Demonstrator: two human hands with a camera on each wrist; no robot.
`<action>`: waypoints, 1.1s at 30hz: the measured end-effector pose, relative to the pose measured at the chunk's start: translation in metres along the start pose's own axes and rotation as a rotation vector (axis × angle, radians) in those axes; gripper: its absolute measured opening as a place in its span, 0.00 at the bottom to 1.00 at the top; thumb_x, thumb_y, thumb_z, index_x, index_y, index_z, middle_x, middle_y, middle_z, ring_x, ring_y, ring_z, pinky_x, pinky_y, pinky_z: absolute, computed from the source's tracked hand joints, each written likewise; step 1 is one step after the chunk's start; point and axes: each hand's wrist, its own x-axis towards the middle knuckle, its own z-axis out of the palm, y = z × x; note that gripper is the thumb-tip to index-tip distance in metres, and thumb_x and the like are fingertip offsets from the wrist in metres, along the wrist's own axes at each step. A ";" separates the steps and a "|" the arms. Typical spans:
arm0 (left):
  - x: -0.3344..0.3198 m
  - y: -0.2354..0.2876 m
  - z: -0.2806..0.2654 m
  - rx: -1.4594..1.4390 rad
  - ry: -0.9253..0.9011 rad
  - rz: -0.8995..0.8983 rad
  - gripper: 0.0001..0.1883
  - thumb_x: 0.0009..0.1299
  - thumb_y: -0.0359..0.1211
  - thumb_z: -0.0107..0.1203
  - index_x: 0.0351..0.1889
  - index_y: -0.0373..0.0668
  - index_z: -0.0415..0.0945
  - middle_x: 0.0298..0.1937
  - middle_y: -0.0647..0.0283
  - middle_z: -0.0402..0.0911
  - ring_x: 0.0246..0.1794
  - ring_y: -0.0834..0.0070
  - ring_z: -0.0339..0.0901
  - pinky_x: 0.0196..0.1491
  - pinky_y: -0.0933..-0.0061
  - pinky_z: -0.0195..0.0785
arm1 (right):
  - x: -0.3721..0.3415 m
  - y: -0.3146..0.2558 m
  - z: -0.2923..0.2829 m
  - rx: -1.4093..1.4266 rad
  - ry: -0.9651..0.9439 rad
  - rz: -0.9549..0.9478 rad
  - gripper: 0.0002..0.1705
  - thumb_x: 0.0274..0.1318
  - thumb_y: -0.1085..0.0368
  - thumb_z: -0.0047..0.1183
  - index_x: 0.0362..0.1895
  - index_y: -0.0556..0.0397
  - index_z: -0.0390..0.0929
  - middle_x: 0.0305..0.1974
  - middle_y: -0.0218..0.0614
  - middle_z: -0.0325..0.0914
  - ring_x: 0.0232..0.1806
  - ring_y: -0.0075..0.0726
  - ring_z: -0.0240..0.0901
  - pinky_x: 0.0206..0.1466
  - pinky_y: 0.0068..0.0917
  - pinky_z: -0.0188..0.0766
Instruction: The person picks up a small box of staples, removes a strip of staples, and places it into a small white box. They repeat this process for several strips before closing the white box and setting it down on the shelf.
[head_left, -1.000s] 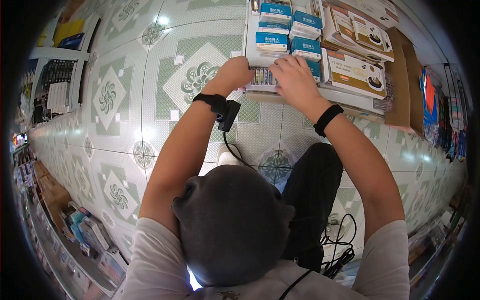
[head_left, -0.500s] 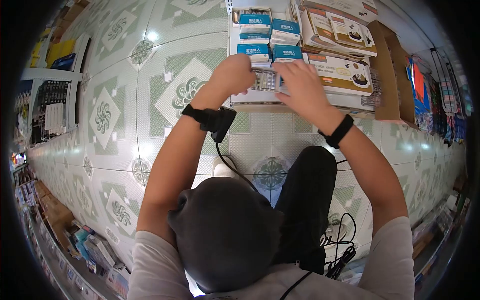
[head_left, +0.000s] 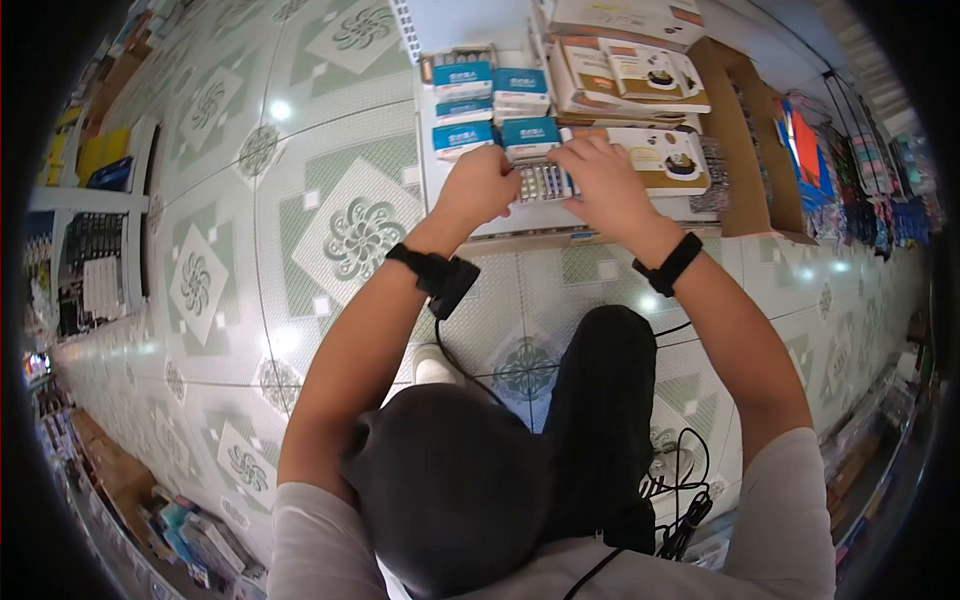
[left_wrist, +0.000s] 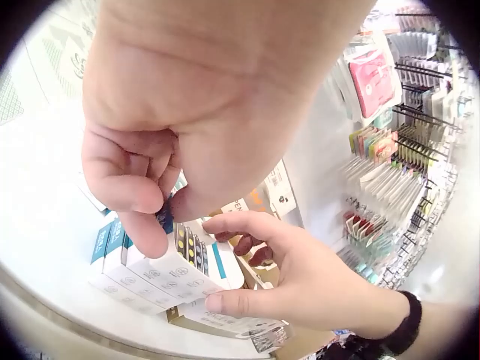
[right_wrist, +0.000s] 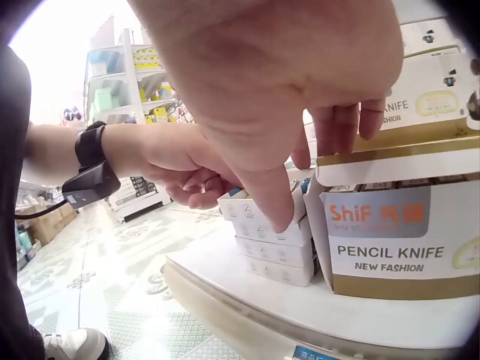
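In the head view, an open box (head_left: 543, 184) of small upright items lies between the two hands, in front of blue-and-white boxes (head_left: 462, 139). My left hand (head_left: 478, 190) is at its left end; in the left wrist view its curled fingers and thumb pinch a small dark blue thing (left_wrist: 165, 219), mostly hidden. My right hand (head_left: 608, 192) grips the box's right end. In the right wrist view, the right thumb (right_wrist: 271, 199) presses the front of the top box of a white stack (right_wrist: 276, 251), its fingers reaching behind. Yellow-dotted items (left_wrist: 192, 247) show inside the box.
Right of the stack stand white-and-gold pencil knife boxes (right_wrist: 397, 247), then a brown carton (head_left: 745, 150) and hanging packets (head_left: 805, 150). The white shelf edge (head_left: 500, 241) runs in front. Black cables (head_left: 690, 510) lie on the tiled floor.
The head view has shifted, so the shelf and its boxes appear further left and lower. Both hands remain at the open box's two ends, with more of its contents showing between them.
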 end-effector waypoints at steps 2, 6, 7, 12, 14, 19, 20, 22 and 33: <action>0.001 -0.001 0.002 -0.023 -0.002 0.011 0.09 0.69 0.33 0.54 0.35 0.34 0.75 0.25 0.60 0.83 0.19 0.74 0.83 0.16 0.75 0.70 | 0.000 0.000 0.000 0.011 0.006 0.024 0.35 0.37 0.68 0.71 0.56 0.48 0.76 0.52 0.34 0.73 0.59 0.46 0.68 0.59 0.44 0.65; -0.003 0.001 0.001 -0.101 -0.024 -0.033 0.12 0.71 0.35 0.56 0.37 0.34 0.75 0.26 0.59 0.83 0.19 0.75 0.82 0.14 0.75 0.67 | -0.003 0.001 0.001 0.046 0.024 0.059 0.36 0.36 0.68 0.72 0.56 0.46 0.77 0.50 0.34 0.72 0.58 0.46 0.68 0.57 0.45 0.66; -0.005 0.002 0.000 -0.138 -0.032 -0.076 0.13 0.72 0.36 0.57 0.38 0.34 0.75 0.27 0.59 0.83 0.19 0.75 0.82 0.13 0.75 0.66 | -0.003 0.000 0.001 0.070 0.015 0.075 0.36 0.36 0.68 0.73 0.56 0.45 0.78 0.50 0.34 0.72 0.58 0.46 0.68 0.58 0.44 0.65; -0.008 -0.001 -0.001 -0.134 -0.044 -0.057 0.17 0.74 0.41 0.58 0.40 0.34 0.74 0.28 0.58 0.84 0.19 0.77 0.81 0.13 0.76 0.65 | -0.006 -0.003 -0.002 0.065 0.010 0.099 0.36 0.38 0.67 0.73 0.57 0.45 0.77 0.49 0.34 0.72 0.58 0.45 0.68 0.60 0.42 0.64; -0.011 -0.002 -0.002 -0.096 -0.043 -0.038 0.18 0.74 0.42 0.57 0.41 0.34 0.74 0.28 0.58 0.83 0.19 0.77 0.81 0.13 0.76 0.65 | -0.013 -0.005 -0.009 0.076 0.036 0.094 0.36 0.39 0.66 0.73 0.58 0.46 0.77 0.50 0.34 0.72 0.58 0.46 0.67 0.62 0.42 0.64; -0.017 -0.006 -0.013 -0.015 -0.043 -0.047 0.19 0.75 0.43 0.54 0.33 0.33 0.77 0.25 0.60 0.82 0.19 0.77 0.81 0.14 0.75 0.65 | -0.044 -0.006 -0.039 0.110 0.076 0.119 0.29 0.46 0.63 0.69 0.55 0.49 0.76 0.51 0.39 0.72 0.57 0.50 0.67 0.63 0.42 0.64; -0.019 -0.008 -0.015 -0.037 -0.048 -0.042 0.20 0.75 0.42 0.54 0.29 0.34 0.77 0.23 0.62 0.81 0.19 0.77 0.81 0.14 0.75 0.65 | -0.052 -0.002 -0.045 0.075 0.101 0.125 0.22 0.49 0.61 0.67 0.50 0.48 0.78 0.47 0.38 0.74 0.56 0.49 0.68 0.62 0.42 0.65; -0.022 -0.005 -0.022 -0.057 -0.093 -0.052 0.19 0.75 0.42 0.54 0.30 0.34 0.78 0.23 0.62 0.81 0.19 0.77 0.81 0.14 0.76 0.65 | -0.068 0.013 -0.053 0.055 0.065 0.153 0.18 0.50 0.60 0.66 0.46 0.48 0.80 0.43 0.37 0.76 0.52 0.49 0.71 0.58 0.42 0.68; -0.029 0.062 0.005 -0.037 -0.632 -0.004 0.20 0.75 0.42 0.54 0.56 0.38 0.77 0.34 0.62 0.85 0.28 0.76 0.84 0.22 0.77 0.72 | -0.086 0.030 -0.045 0.092 -0.200 0.370 0.20 0.56 0.59 0.60 0.53 0.52 0.78 0.34 0.40 0.85 0.42 0.51 0.82 0.45 0.46 0.77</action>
